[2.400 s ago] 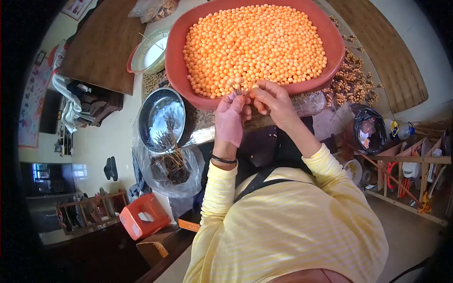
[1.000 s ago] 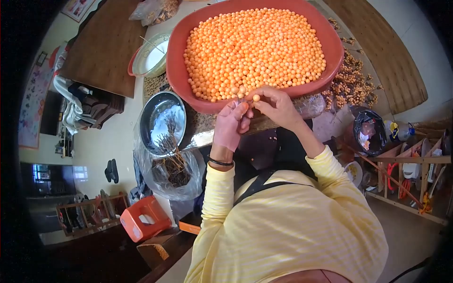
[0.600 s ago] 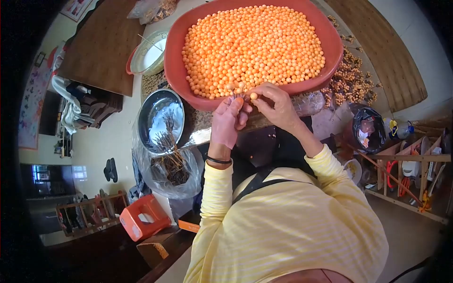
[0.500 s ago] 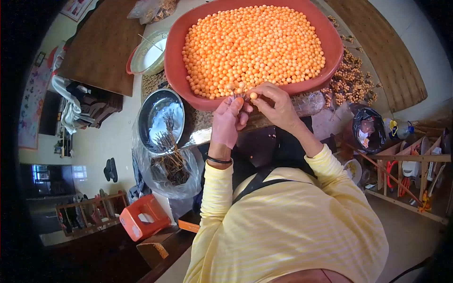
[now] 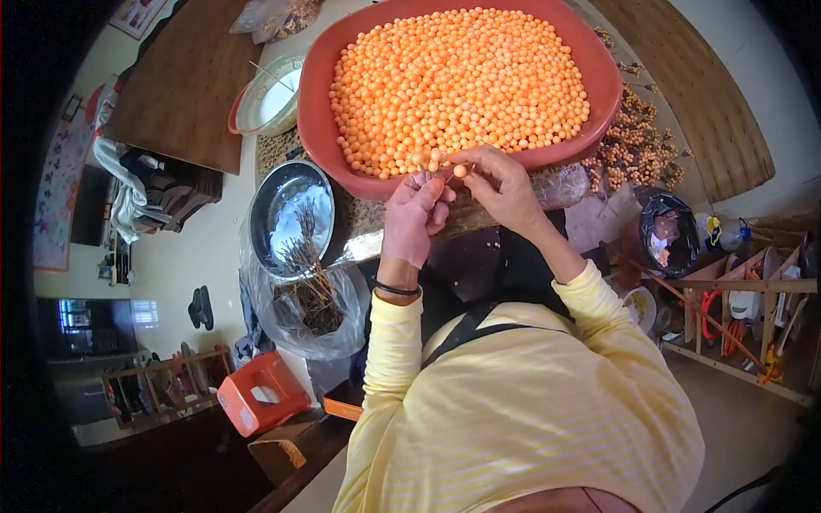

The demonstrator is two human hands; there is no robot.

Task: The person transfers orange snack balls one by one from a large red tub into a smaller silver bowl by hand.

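My left hand (image 5: 414, 218) is closed, its fingers pinching a thin dark twig with small orange balls (image 5: 418, 159) at its upper tips. Close beside it, my right hand (image 5: 506, 195) has its thumb and index finger curled at the same twig. One orange ball (image 5: 460, 171) shows between those fingers, and the index fingertip reaches the balls further left. Exactly where the right fingertips grip is partly hidden. Both hands are just over the near rim of a red-brown plastic tub (image 5: 316, 111) heaped with loose orange balls (image 5: 462, 81).
A dark metal bowl (image 5: 265, 231) with white contents stands left, with bare twigs (image 5: 312, 282) in a plastic bag beside it. Behind is a bowl of white liquid (image 5: 278, 98). Finished-looking ball sprigs (image 5: 641, 141) lie right, near a black-lined bin (image 5: 667, 235). An orange stool (image 5: 261, 393) stands lower left.
My right index finger has shifted slightly left, towards the balls at the twig's tips. My left hand has barely moved.
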